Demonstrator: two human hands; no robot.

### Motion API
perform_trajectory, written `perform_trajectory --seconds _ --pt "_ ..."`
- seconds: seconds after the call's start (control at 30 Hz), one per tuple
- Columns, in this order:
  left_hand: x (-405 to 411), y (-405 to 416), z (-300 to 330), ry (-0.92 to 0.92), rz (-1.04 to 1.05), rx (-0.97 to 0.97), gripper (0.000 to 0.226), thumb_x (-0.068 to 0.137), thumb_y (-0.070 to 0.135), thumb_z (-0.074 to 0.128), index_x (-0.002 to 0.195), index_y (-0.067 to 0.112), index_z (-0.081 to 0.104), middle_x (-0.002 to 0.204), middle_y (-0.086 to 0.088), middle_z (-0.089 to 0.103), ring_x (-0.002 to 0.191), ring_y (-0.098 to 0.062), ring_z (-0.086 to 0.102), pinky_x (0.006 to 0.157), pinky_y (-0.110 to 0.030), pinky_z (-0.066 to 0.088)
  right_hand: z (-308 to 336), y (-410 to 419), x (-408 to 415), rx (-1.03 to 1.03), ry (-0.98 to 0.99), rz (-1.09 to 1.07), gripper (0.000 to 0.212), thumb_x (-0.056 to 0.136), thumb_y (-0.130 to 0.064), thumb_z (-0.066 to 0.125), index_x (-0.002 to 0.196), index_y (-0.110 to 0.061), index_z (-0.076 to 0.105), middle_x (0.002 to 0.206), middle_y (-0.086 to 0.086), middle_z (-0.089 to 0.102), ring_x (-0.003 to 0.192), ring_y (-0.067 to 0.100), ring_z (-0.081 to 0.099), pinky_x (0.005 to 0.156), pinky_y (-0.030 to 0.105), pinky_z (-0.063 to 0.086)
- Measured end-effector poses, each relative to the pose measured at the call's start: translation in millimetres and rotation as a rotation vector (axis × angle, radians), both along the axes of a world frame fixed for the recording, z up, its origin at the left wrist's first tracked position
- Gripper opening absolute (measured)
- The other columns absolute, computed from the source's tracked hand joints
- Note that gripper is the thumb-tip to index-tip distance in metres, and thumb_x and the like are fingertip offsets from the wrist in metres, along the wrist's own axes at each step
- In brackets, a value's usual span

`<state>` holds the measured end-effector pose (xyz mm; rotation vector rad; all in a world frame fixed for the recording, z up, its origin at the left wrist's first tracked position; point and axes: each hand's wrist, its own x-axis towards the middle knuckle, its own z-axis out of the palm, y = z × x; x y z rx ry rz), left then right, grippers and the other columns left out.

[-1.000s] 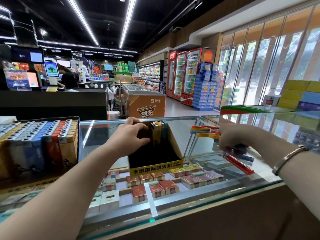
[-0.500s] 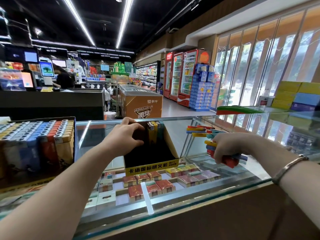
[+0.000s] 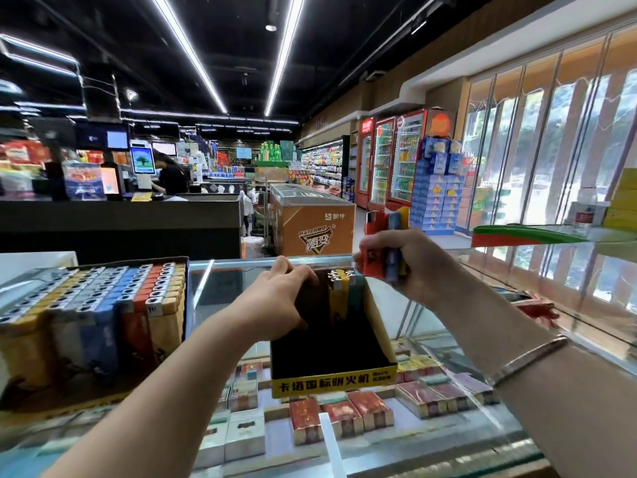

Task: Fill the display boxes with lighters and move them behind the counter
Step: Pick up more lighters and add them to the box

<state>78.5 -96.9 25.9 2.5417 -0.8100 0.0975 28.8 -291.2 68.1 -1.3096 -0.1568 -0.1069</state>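
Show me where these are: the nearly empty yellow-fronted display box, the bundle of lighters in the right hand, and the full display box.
nearly empty yellow-fronted display box (image 3: pixel 332 382), head view, front label.
bundle of lighters (image 3: pixel 375 225), head view, red lighter's top.
full display box (image 3: pixel 103 305), head view, lighter tops.

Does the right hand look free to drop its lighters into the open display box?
Probably yes. The right hand holds a bunch of lighters just above the box, whose front is mostly empty; the left hand steadies the far-left side only.

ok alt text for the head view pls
Right hand grips a bunch of coloured plastic lighters above a nearly empty black-and-yellow cardboard display box, which the left hand steadies on a glass shop counter; a full lighter box sits left.
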Motion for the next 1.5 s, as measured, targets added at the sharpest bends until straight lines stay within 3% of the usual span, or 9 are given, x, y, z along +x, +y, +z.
perform_trajectory --seconds 0.23,0.4,0.47,0.53,0.7,0.9,1.1,1.3,1.5 --pt "4.1 15.2 12.5 0.073 -0.030 0.046 0.037 0.075 0.033 0.075 0.094 0.040 0.045 0.100 0.015 0.035 0.103 -0.012 0.037 0.094 -0.034 0.045 -13.0 27.4 25.4 0.161 -0.146 0.112 0.038 0.059 0.000 0.066 0.095 0.000 0.052 0.070 0.010 0.062 0.059 0.019 0.063 0.054 0.029 0.053" --pt "-7.9 14.0 28.6 -0.043 -0.057 -0.424 0.012 0.082 0.039 0.064 0.090 0.036 0.055 0.100 0.017 0.058 0.099 -0.002 0.054 0.085 -0.020 0.045 -15.2 19.6 25.7 -0.011 -0.216 0.221 0.019 0.064 -0.001 0.065 0.081 -0.006 0.060 0.064 0.008 0.060 0.055 0.018 0.061 0.049 0.027 0.051" --pt "-19.2 9.7 37.3 -0.063 -0.088 -0.656 0.017 0.077 0.046 0.058 0.090 0.035 0.060 0.082 0.021 0.066 0.083 0.007 0.060 0.068 -0.008 0.045 -14.2 20.3 23.1 -0.051 -0.212 0.283 0.009 0.066 -0.004 0.066 0.071 -0.012 0.067 0.061 0.007 0.060 0.051 0.017 0.060 0.048 0.024 0.050" --pt "-27.5 6.8 41.5 -0.044 -0.140 -0.767 0.028 0.073 0.049 0.057 0.095 0.033 0.064 0.083 0.021 0.070 0.078 0.007 0.062 0.062 -0.005 0.044 -15.1 24.9 20.2 -0.111 -0.216 0.330 0.004 0.069 -0.007 0.067 0.070 -0.011 0.066 0.059 0.007 0.060 0.047 0.016 0.059 0.044 0.022 0.048" --pt "-33.4 -7.2 34.2 0.030 -0.085 -0.801 0.020 0.076 0.028 0.069 0.094 0.020 0.072 0.083 -0.005 0.073 0.073 -0.010 0.065 0.071 -0.023 0.053 -24.3 32.3 16.6 -0.239 -0.231 0.392 0.004 0.072 -0.010 0.066 0.074 -0.011 0.063 0.064 0.012 0.060 0.046 0.017 0.057 0.040 0.022 0.046" --pt "-30.2 -3.8 35.4 0.062 -0.046 -0.833 0.012 0.078 0.011 0.070 0.089 0.015 0.072 0.081 -0.006 0.073 0.074 -0.012 0.064 0.074 -0.023 0.054 -25.7 33.1 16.7 -0.280 -0.230 0.380 0.019 0.072 -0.021 0.074 0.082 -0.011 0.062 0.071 0.013 0.064 0.050 0.016 0.059 0.046 0.023 0.050" --pt "-27.3 3.0 37.3 0.166 -0.109 -0.893 0.023 0.074 0.012 0.070 0.095 0.019 0.067 0.072 0.007 0.069 0.068 -0.002 0.063 0.061 -0.014 0.050 -24.2 34.5 16.0 -0.201 -0.228 0.351 0.025 0.072 -0.026 0.070 0.086 -0.007 0.061 0.071 0.014 0.066 0.052 0.020 0.063 0.045 0.023 0.050" --pt "-23.0 18.2 46.0 0.148 -0.013 -1.084 0.023 0.066 0.022 0.066 0.089 0.020 0.068 0.074 0.005 0.073 0.067 -0.006 0.068 0.058 -0.017 0.054 -14.9 20.5 18.6 -0.044 -0.254 -0.059 0.007 0.084 -0.010 0.060 0.080 -0.009 0.055 0.063 0.007 0.064 0.052 0.018 0.060 0.049 0.029 0.048" --pt "-21.4 18.5 40.8 -0.006 0.012 -0.868 0.018 0.077 0.006 0.068 0.080 0.024 0.071 0.066 0.013 0.069 0.060 0.001 0.062 0.058 -0.010 0.048 -28.1 13.4 31.9 -0.255 -0.059 -0.343 0.008 0.082 -0.001 0.056 0.080 -0.007 0.053 0.081 0.014 0.051 0.066 0.018 0.048 0.056 0.029 0.043"
